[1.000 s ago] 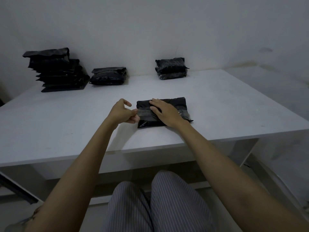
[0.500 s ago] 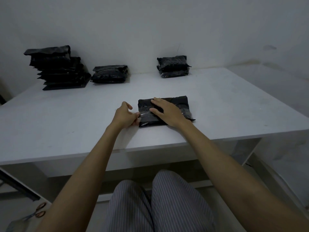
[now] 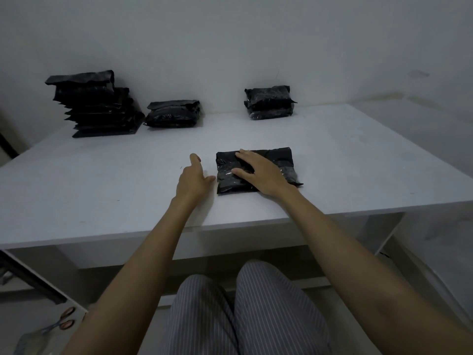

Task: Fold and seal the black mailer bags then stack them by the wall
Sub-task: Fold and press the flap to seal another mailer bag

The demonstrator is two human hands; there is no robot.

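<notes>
I read this as the sealing step on the mailer bag (image 3: pixel 256 170), which lies folded near the front edge of the table (image 3: pixel 358 162), a little right of its middle. My right hand (image 3: pixel 261 175) lies flat on top of it, fingers spread and straight, pressing down on the left half of the bag; nothing is pinched. My left hand (image 3: pixel 194 179) is on the bare table just beside the bag's left edge, fingers loosely extended and holding nothing, its thumb tip close to the bag's edge, though I cannot tell whether it touches. A glossy strip runs across the bag under my right hand, probably the adhesive flap or tape, but the light is dim and I would not swear to it.

So the bag sits under the right palm and beside the left hand, not gripped by either. I judge the next move calls for smoothing the seal flat, then curling the fingers around the bag's edges to lift it and carry it to the back edge of the table, by the wall (image 3: pixel 230 47). There, three groups wait: a tall pile (image 3: pixel 94 106) at the back left corner, a low pile (image 3: pixel 174 114) just right of it, and another small pile (image 3: pixel 270 102) further right. The lift needs a firm hold, since the film looks slick.
</notes>
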